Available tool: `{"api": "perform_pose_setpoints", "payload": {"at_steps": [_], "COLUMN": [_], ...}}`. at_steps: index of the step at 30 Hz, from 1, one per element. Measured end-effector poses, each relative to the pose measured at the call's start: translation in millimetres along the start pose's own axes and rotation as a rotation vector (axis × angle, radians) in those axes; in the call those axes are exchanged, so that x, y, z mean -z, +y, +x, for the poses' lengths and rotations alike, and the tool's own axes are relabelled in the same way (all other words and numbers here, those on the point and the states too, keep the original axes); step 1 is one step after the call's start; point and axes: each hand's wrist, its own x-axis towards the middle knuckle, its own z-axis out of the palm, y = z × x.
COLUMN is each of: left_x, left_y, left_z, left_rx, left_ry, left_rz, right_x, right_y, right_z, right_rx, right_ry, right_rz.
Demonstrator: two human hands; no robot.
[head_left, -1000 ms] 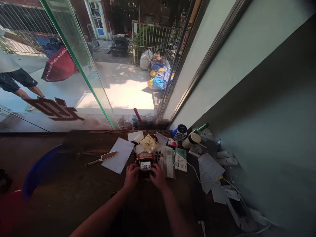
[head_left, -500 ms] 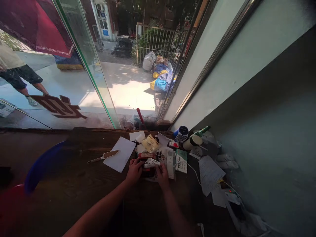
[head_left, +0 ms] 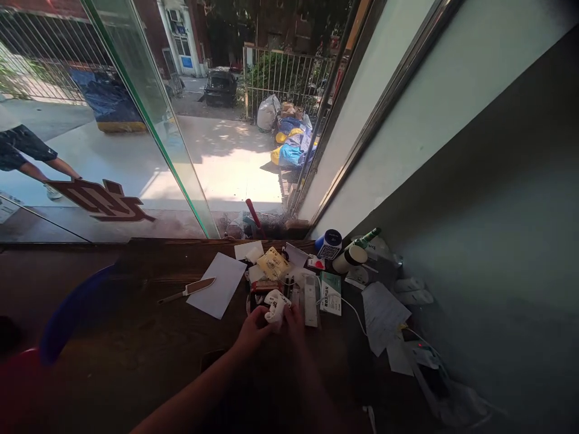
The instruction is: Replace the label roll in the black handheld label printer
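A white curled piece with black print (head_left: 277, 308), paper or thin plastic, is held between my two hands. My left hand (head_left: 254, 330) pinches its left side with thumb and fingers. On its right side, the fingers of my right hand (head_left: 294, 322) are closed against it, partly in shadow. Just beyond them lies a cluttered pile with a yellow packet (head_left: 274, 263) and a reddish-brown item (head_left: 266, 286). A white power strip (head_left: 311, 301) lies right of my right hand, beside a green-and-white box (head_left: 331, 293).
A knife (head_left: 199, 286) rests partly on a white sheet (head_left: 219, 283) at the left. Behind stand a blue container with a printed code (head_left: 330, 244), a pale-lidded cylinder (head_left: 350, 259) and a green bottle (head_left: 367, 238). Handwritten paper (head_left: 384, 316) and cables lie rightward. A glass pane (head_left: 149, 120) rises beyond.
Both hands have drawn the white printed piece toward me, and it is now more curled. The red umbrella outside has left the view. The person outside appears further left.
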Motion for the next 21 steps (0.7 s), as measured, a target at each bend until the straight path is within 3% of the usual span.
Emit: {"api": "perform_pose_setpoints", "payload": {"at_steps": [6, 10, 21], "left_x": [-0.3, 5.0, 30.3], "left_y": [16, 24, 15], "left_z": [-5, -7, -11], "left_rx": [0.046, 0.155, 0.220], "left_ry": [0.080, 0.057, 0.163], "left_rz": [-0.162, -0.211, -0.341], "right_x": [-10, -17, -13], "right_y": [-5, -12, -31], "right_z": [-10, -16, -19], "right_rx": [-0.087, -0.121, -0.114], "right_ry": [0.041, 0.106, 0.340], "right_rz": [0.127, 0.203, 0.233]}}
